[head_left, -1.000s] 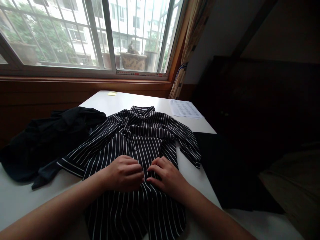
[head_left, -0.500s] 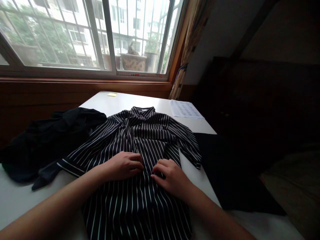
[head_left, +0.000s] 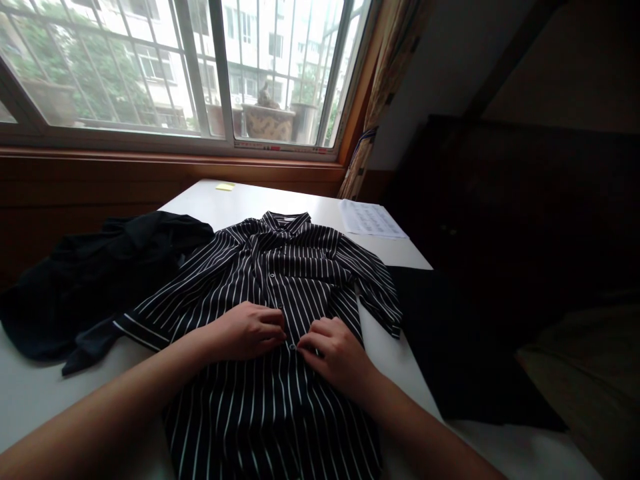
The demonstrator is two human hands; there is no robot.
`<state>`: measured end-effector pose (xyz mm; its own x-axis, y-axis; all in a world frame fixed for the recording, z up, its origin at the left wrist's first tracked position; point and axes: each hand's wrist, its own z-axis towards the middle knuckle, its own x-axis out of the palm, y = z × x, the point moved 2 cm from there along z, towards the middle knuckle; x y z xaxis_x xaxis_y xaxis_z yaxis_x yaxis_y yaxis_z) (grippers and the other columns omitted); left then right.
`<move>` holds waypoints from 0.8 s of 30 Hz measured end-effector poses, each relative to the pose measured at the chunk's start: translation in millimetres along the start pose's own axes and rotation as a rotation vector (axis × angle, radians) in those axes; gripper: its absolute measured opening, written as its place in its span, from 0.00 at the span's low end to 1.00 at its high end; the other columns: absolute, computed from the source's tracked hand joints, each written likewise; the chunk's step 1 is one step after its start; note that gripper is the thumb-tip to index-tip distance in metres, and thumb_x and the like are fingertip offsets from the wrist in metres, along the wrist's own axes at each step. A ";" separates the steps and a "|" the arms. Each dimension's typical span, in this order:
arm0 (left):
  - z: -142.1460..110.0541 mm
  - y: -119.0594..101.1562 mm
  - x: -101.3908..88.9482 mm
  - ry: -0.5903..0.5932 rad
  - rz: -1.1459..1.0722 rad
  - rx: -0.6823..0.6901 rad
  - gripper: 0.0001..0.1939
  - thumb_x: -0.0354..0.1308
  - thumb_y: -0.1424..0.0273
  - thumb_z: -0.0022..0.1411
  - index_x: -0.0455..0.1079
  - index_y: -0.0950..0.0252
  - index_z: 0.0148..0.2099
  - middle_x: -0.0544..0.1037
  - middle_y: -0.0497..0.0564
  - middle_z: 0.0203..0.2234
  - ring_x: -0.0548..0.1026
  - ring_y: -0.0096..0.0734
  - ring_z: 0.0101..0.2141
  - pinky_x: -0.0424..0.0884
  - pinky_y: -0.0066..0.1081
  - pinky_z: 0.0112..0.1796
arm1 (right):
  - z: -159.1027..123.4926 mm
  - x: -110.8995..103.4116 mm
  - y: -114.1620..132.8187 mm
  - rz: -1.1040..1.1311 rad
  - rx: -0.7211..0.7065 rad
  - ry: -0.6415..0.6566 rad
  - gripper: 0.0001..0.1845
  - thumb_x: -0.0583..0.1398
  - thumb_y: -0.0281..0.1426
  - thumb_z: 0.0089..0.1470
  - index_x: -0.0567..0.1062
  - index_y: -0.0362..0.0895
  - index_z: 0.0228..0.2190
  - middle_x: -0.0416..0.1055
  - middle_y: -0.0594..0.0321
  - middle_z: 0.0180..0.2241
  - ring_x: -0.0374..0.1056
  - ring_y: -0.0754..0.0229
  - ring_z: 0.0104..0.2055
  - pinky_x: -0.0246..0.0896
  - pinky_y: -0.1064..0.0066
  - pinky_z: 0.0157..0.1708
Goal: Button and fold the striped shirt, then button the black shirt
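Observation:
A black shirt with white stripes (head_left: 290,400) lies front up across the table, its collar at the far end and both sleeves out to the sides. My left hand (head_left: 255,330) rests on the shirt's middle, its curled fingers closed on the cloth beside the front placket. Across from it, my right hand (head_left: 334,353) is closed too, thumb and fingertips pinched at the placket's other edge. Between the two sets of fingertips a small button (head_left: 293,347) shows. Another button (head_left: 273,275) sits higher up the front. The fingertips' exact grip is partly hidden.
On the left a heap of dark clothing (head_left: 100,280) lies against the shirt's sleeve. Dark flat cloth (head_left: 465,347) covers the right side of the white table (head_left: 185,199). Printed paper (head_left: 373,219) and a yellow note (head_left: 225,187) lie toward the window.
My right hand has shifted slightly left, and its thumb and fingers have drawn together. The button between the hands now shows more clearly. My left hand has barely moved.

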<state>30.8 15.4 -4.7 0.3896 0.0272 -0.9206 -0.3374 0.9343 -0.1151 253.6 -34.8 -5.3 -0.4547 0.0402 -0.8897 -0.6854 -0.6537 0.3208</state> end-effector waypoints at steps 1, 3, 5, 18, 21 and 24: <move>0.0 -0.5 -0.4 -0.006 0.012 0.008 0.09 0.55 0.69 0.71 0.77 0.60 0.41 0.78 0.47 0.37 0.75 0.23 0.29 0.66 0.27 0.27 | 0.0 -0.8 0.0 0.002 -0.004 -0.008 0.01 0.65 0.28 0.59 0.78 0.46 0.34 0.73 0.65 0.33 0.68 0.59 0.37 0.54 0.63 0.42; 0.1 -0.9 -1.0 -0.015 0.023 0.022 0.08 0.55 0.69 0.70 0.77 0.60 0.42 0.78 0.46 0.37 0.74 0.22 0.29 0.66 0.27 0.27 | -0.2 -2.3 -0.2 0.008 -0.010 -0.022 0.01 0.65 0.28 0.59 0.78 0.45 0.33 0.73 0.64 0.32 0.68 0.59 0.37 0.54 0.63 0.42; 0.2 -0.5 -1.2 -0.013 0.025 0.024 0.08 0.56 0.68 0.70 0.77 0.59 0.43 0.78 0.46 0.37 0.74 0.22 0.28 0.65 0.27 0.26 | -0.8 -3.8 -0.6 0.015 -0.017 -0.030 0.02 0.65 0.27 0.58 0.77 0.44 0.32 0.73 0.64 0.32 0.68 0.59 0.36 0.54 0.63 0.42; -0.9 -1.4 3.8 0.020 0.045 0.011 0.11 0.56 0.62 0.71 0.75 0.55 0.51 0.77 0.46 0.40 0.76 0.25 0.32 0.67 0.28 0.29 | -3.7 -0.5 1.0 0.079 -0.048 -0.023 0.02 0.65 0.27 0.56 0.77 0.45 0.32 0.73 0.65 0.31 0.68 0.60 0.35 0.55 0.64 0.41; -1.0 -2.5 6.1 0.015 0.050 0.011 0.10 0.56 0.63 0.71 0.76 0.56 0.50 0.77 0.47 0.40 0.75 0.25 0.31 0.66 0.27 0.29 | -3.3 0.9 1.7 0.099 -0.062 -0.027 0.02 0.65 0.27 0.57 0.76 0.45 0.32 0.73 0.65 0.32 0.68 0.60 0.36 0.55 0.64 0.41; -0.7 -3.7 8.5 0.009 0.039 0.005 0.09 0.56 0.65 0.71 0.76 0.56 0.49 0.77 0.46 0.40 0.75 0.25 0.31 0.66 0.28 0.29 | -2.4 -0.6 1.7 0.103 -0.055 -0.030 0.02 0.65 0.26 0.56 0.76 0.45 0.32 0.72 0.65 0.31 0.67 0.60 0.35 0.55 0.64 0.41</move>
<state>34.7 12.0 -12.3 0.3684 0.0603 -0.9277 -0.3478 0.9344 -0.0774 254.1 -37.8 -5.1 -0.5385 -0.0076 -0.8426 -0.6025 -0.6956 0.3913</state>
